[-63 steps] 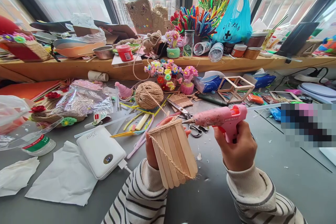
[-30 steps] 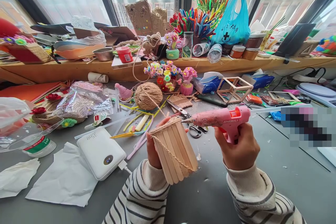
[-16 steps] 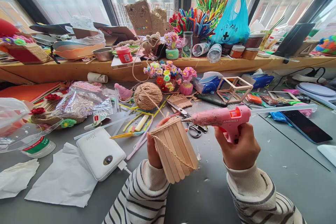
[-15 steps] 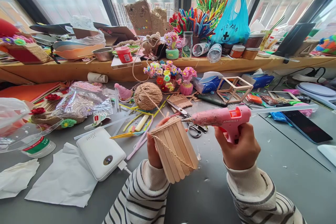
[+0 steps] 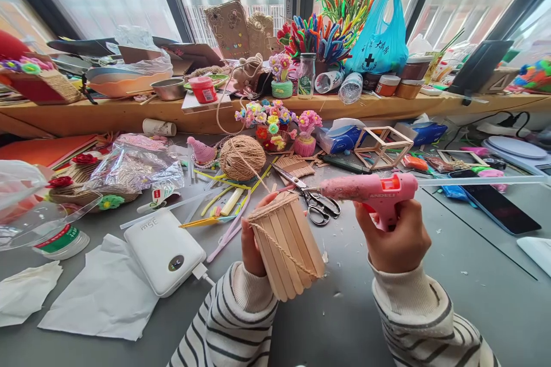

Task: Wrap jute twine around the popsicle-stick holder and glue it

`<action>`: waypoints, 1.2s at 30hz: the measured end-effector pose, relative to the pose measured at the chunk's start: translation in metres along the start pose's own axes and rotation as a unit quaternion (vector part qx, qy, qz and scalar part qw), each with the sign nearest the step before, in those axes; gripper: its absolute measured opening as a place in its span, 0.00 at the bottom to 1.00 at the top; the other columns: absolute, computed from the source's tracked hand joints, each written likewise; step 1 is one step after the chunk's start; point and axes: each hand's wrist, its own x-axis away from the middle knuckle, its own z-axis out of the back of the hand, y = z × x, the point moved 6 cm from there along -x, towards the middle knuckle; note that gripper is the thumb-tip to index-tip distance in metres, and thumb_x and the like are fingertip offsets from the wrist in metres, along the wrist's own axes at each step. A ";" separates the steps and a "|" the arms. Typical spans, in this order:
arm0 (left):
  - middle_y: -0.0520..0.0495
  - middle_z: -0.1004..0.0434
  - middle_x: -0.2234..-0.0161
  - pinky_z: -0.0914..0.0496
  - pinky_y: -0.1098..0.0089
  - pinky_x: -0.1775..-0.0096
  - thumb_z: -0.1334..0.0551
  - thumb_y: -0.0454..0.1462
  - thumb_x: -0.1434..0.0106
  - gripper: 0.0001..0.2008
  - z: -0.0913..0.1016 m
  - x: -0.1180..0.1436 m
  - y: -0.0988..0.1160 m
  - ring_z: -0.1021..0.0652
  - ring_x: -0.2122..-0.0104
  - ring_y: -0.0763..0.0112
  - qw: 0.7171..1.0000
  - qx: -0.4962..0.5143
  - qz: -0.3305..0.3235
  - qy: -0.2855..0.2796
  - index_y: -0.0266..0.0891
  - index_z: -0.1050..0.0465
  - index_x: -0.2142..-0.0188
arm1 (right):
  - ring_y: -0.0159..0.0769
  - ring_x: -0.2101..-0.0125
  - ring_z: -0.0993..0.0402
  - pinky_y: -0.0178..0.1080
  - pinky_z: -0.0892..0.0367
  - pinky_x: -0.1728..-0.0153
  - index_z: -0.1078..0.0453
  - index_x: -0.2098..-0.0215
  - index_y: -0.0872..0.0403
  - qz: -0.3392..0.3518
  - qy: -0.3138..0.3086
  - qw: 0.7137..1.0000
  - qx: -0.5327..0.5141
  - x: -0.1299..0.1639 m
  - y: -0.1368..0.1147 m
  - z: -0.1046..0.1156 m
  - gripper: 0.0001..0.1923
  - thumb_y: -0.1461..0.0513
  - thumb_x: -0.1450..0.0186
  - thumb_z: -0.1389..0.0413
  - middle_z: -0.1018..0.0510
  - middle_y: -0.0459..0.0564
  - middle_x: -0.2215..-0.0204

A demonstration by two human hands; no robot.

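Already we are holding a cup of craft sticks (image 5: 286,252) in our left hand (image 5: 249,246), fingers wrapped round its far side, above the worktop (image 5: 451,298) at six o'clock. Twine is circling its rim and trailing slantwise down the wall, seemingly unfinished; its inside is not showing. Our right hand (image 5: 398,241) is gripping the pink glue gun (image 5: 370,190), nozzle just off the rim at one o'clock.

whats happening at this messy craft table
A person in a striped sweater holds a small cup of wooden craft sticks, wrapped in brown twine, in the left hand. The right hand grips a pink hot glue gun, its nozzle just off the cup's rim. Steel scissors and a ball of jute twine lie behind.
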 end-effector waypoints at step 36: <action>0.41 0.34 0.48 0.36 0.53 0.52 0.44 0.57 0.50 0.28 0.013 -0.003 -0.007 0.32 0.51 0.50 0.990 -0.068 -0.087 0.088 0.40 0.32 0.56 | 0.36 0.69 0.35 0.37 0.34 0.72 0.35 0.67 0.54 0.185 -0.406 0.838 -0.314 0.016 -0.085 -0.002 0.11 0.59 0.46 0.40 0.31 0.50 0.71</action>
